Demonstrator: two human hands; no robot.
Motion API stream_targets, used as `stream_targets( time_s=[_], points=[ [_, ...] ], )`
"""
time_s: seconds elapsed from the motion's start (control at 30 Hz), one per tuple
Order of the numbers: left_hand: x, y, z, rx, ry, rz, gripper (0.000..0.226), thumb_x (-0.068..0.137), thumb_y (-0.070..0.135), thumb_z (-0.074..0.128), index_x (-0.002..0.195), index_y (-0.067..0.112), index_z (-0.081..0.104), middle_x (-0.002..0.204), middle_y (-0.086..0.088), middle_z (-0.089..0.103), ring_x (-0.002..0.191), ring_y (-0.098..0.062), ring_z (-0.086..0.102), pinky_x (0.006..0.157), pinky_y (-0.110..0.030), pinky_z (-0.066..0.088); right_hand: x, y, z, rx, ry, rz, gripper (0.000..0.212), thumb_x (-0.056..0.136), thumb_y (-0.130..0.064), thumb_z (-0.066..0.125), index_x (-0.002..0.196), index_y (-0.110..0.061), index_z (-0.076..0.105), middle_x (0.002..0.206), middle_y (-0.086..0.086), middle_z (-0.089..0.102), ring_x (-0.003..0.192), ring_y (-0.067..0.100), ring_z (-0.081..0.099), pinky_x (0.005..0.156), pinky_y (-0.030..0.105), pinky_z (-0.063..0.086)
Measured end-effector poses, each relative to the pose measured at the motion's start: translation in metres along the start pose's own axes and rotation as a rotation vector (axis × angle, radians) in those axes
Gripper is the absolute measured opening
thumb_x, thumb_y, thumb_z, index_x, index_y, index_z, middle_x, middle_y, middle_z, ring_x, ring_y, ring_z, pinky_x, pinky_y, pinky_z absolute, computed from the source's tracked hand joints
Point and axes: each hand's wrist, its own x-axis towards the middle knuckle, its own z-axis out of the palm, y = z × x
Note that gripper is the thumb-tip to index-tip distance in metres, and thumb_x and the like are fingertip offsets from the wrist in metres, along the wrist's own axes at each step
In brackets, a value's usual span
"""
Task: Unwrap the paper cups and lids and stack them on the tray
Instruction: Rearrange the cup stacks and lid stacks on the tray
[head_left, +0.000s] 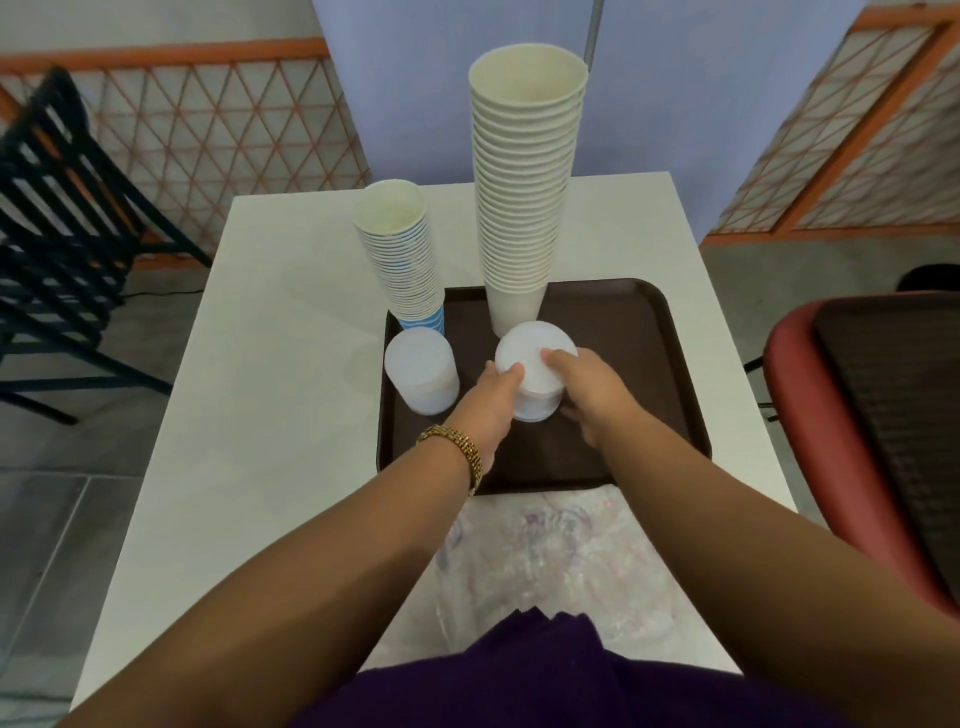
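Both hands clasp one stack of white lids on the brown tray: left hand and right hand curl round its sides. Advisable to lower it squarely, releasing evenly, clear of the tall cup stack just behind.

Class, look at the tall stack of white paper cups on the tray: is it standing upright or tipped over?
Upright. The tall white cup stack stands on its base on the brown tray, open mouth facing up, behind the lid stack that both hands hold.

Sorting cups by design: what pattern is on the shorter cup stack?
Blue and white stripes on the shorter cup stack, in the head view.
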Motion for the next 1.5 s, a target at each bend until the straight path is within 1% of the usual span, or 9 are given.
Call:
stream_targets(
  time_s=[0.27,0.43,0.57,0.63,0.73,0.93,1.2,1.33,1.5],
  points=[
    [-0.017,-0.004,-0.014,0.041,0.066,0.037,0.066,0.099,0.041,0.048,0.155,0.024,0.017,0.159,-0.001,0.025,0.144,-0.024,0.027,0.118,-0.047,0.025,-0.004,0.008,-0.001,-0.021,0.033,-0.06,0.066,0.095,-0.041,0.06,0.151,-0.019,0.033,0.151,0.002,0.042,0.135,0.025,0.042,0.106,0.039,0.037],
    [-0.067,-0.031,-0.025,0.516,0.074,0.363,0.042,0.098,0.034,0.052,0.139,0.031,0.048,0.143,0.005,0.047,0.125,-0.01,0.049,0.109,-0.036,0.041,-0.041,0.029,-0.021,-0.084,0.235,-0.243,0.033,0.096,-0.031,0.06,0.127,-0.02,0.059,0.12,-0.004,0.062,0.116,0.016,0.057,0.089,0.026,0.046],
    [-0.11,-0.078,-0.031,1.104,-0.308,0.624,0.04,0.096,0.044,0.051,0.134,0.031,0.055,0.138,0.007,0.049,0.122,-0.006,0.047,0.102,-0.024,0.038,-0.071,0.066,-0.035,-0.236,0.182,-0.31,0.009,0.094,-0.025,0.06,0.093,-0.02,0.068,0.089,-0.003,0.068,0.088,0.014,0.064,0.078,0.026,0.052],
    [-0.109,-0.105,-0.035,1.543,-0.479,0.64,0.055,0.095,0.05,0.049,0.144,0.027,0.042,0.154,0.0,0.031,0.137,-0.018,0.032,0.11,-0.034,0.03,-0.084,0.09,-0.036,-0.421,0.109,-0.347,0.009,0.094,-0.026,0.061,0.092,-0.022,0.07,0.093,-0.006,0.067,0.092,0.011,0.063,0.083,0.024,0.051],
    [-0.097,-0.132,-0.049,1.839,-0.455,0.663,0.073,0.091,0.05,0.055,0.152,0.023,0.025,0.162,-0.009,0.01,0.143,-0.03,0.018,0.116,-0.042,0.021,-0.095,0.128,-0.035,-0.82,0.113,-0.43,0.019,0.092,-0.031,0.064,0.109,-0.025,0.072,0.117,-0.004,0.065,0.111,0.017,0.057,0.098,0.031,0.043],
    [-0.091,-0.158,-0.07,1.921,-0.402,0.66,0.094,0.087,0.066,0.048,0.156,0.024,0.001,0.163,-0.007,-0.011,0.149,-0.03,-0.005,0.119,-0.046,0.0,-0.118,0.175,-0.024,-1.028,0.246,-0.212,0.049,0.094,-0.051,0.053,0.138,-0.029,0.052,0.148,-0.002,0.044,0.132,0.022,0.04,0.109,0.041,0.035],
    [-0.107,-0.172,-0.063,2.015,-0.156,0.79,0.068,0.091,0.009,0.038,0.154,0.012,0.013,0.158,-0.015,0.015,0.134,-0.033,0.029,0.111,-0.043,0.025,-0.136,0.184,-0.017,-1.191,0.28,-0.226,0.049,0.093,-0.053,0.05,0.135,-0.029,0.052,0.137,0.001,0.049,0.124,0.023,0.044,0.102,0.042,0.038],
    [-0.104,-0.18,-0.057,1.883,-0.124,0.793,0.064,0.092,0.01,0.038,0.153,0.014,0.018,0.146,-0.01,0.033,0.126,-0.029,0.037,0.106,-0.04,0.033,-0.118,0.165,-0.026,-1.246,0.263,-0.318,0.056,0.095,-0.055,0.048,0.144,-0.026,0.042,0.147,0.001,0.041,0.13,0.025,0.039,0.105,0.04,0.033],
    [-0.112,-0.202,-0.041,1.754,-0.08,0.574,0.067,0.099,0.038,0.035,0.156,0.016,0.006,0.162,-0.01,0.008,0.148,-0.029,0.01,0.119,-0.042,0.012,-0.104,0.152,-0.034,-1.436,0.059,-0.192,0.056,0.09,-0.056,0.054,0.133,-0.021,0.048,0.133,0.005,0.049,0.121,0.026,0.045,0.1,0.042,0.035]
  ],
)
